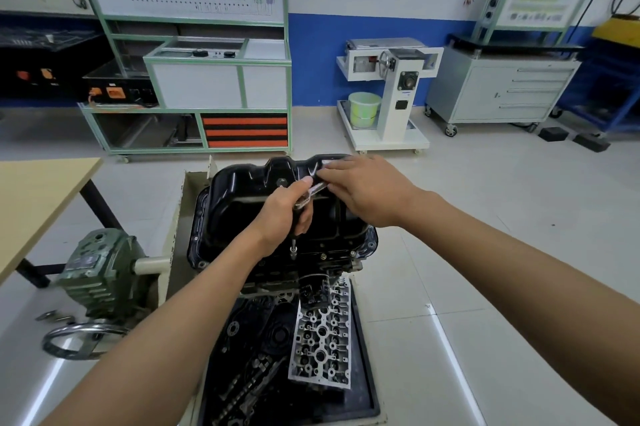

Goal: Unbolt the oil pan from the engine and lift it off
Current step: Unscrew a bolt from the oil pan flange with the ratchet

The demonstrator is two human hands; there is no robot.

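Note:
The black oil pan (242, 204) sits bottom-up on the engine (311, 269) held in a stand, in the middle of the view. My left hand (284, 214) grips the head of a silver ratchet wrench (313, 191) above the pan; its extension and socket (293, 252) point down onto a bolt at the pan's near flange. My right hand (363, 190) holds the ratchet's handle end near the pan's far right rim. More bolts (323, 256) show along the near flange.
A tray (367, 373) below the engine holds a silver cylinder head (322, 339) and dark engine parts. The stand's green gearbox (100, 266) and hand wheel (83, 339) are at left. A wooden table (38, 197) stands far left; cabinets line the back wall.

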